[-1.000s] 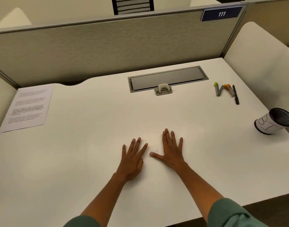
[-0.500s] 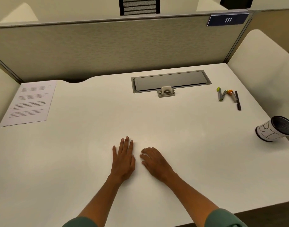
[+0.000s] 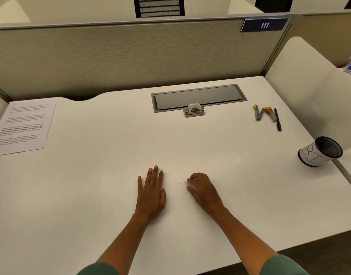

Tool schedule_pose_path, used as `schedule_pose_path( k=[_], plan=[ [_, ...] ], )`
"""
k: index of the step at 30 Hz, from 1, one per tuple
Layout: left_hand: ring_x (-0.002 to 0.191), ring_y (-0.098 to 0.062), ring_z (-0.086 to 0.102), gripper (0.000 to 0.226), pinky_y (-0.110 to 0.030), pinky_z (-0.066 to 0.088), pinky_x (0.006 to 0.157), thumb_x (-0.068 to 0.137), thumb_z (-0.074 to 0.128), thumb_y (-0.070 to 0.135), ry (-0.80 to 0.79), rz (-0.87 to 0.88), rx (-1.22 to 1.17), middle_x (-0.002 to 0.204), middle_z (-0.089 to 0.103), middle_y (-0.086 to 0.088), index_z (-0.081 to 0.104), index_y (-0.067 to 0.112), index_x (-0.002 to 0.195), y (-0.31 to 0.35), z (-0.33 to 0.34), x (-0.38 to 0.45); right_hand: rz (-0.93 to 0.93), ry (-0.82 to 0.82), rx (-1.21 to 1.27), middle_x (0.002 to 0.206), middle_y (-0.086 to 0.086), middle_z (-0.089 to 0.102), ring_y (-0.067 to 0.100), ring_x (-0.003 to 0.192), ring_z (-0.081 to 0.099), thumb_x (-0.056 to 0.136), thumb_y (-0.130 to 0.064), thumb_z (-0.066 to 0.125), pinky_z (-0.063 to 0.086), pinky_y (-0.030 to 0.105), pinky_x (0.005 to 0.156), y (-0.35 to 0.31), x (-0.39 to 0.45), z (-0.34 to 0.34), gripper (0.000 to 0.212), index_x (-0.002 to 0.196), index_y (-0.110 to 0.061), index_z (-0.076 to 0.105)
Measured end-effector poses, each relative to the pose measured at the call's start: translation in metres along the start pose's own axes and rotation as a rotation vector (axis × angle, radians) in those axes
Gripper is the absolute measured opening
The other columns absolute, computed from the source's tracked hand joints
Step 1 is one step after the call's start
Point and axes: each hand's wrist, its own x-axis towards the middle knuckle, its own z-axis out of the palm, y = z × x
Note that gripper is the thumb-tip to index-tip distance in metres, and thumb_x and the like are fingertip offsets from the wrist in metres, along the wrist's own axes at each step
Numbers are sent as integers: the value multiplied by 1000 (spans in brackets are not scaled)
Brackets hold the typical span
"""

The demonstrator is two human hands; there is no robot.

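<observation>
Right, head view only. Your left hand [image 3: 151, 192] lies flat on the desk [image 3: 91, 195], palm down, fingers straight & close together. Nothing in it; looks like a rest pose. Your right hand [image 3: 203, 190] sits just beside it w/ a narrow gap between. Its fingers are curled under, tips on the desk top. Nothing shows inside the curl, tho the tips are blurred.

Both hands are at the front-middle of the desk, prob. a neutral spot, since the loose items lie well off to your right:
- The pens [image 3: 267, 116] are in a loose bunch near the back right corner.
- The mesh cup [image 3: 319, 152] is tipped on its side near the right edge, mouth toward the side panel.

A cup lying like that can roll, so I'd guess it wants standing up before anything goes in.

The printed sheet [image 3: 23, 126] is at far left & the cable hatch [image 3: 198, 98] at back middle, both well apart from your hands.
</observation>
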Motion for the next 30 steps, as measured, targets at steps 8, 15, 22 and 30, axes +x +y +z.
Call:
schedule_pose_path(
  k=[8, 15, 22, 30],
  plan=[
    [150, -22, 6, 64, -54, 8, 119, 93, 26, 35, -7, -16, 2, 163, 8, -5, 20, 13, 153, 8, 7, 4, -53, -10, -55, 129, 4, 57, 18, 119, 49, 93, -21, 52, 46, 28, 98, -14, -5, -1, 39, 130, -10, 55],
    [150, -22, 6, 63, -52, 6, 119, 94, 21, 35, -4, 2, -24, 163, 7, -5, 20, 11, 153, 4, 7, 4, -156, -58, -99, 118, 9, 64, 23, 109, 58, 95, -19, 44, 52, 31, 92, -32, 12, 15, 31, 114, -7, 66],
    [150, -21, 2, 64, -52, 3, 120, 94, 20, 34, -1, 20, -51, 163, 4, -4, 16, 12, 153, 3, 6, 4, -128, -33, -84, 96, 6, 60, 21, 89, 55, 96, -12, 46, 50, 33, 79, -21, 2, 7, 19, 89, -5, 62],
    [150, -21, 4, 62, -55, 10, 119, 94, 23, 32, 1, 55, -39, 163, 6, -4, 18, 12, 153, 0, 4, 4, 68, 7, -22, 133, 6, 52, 17, 124, 45, 89, -20, 58, 43, 26, 102, -15, -6, -1, 39, 127, -11, 57]
  ],
)
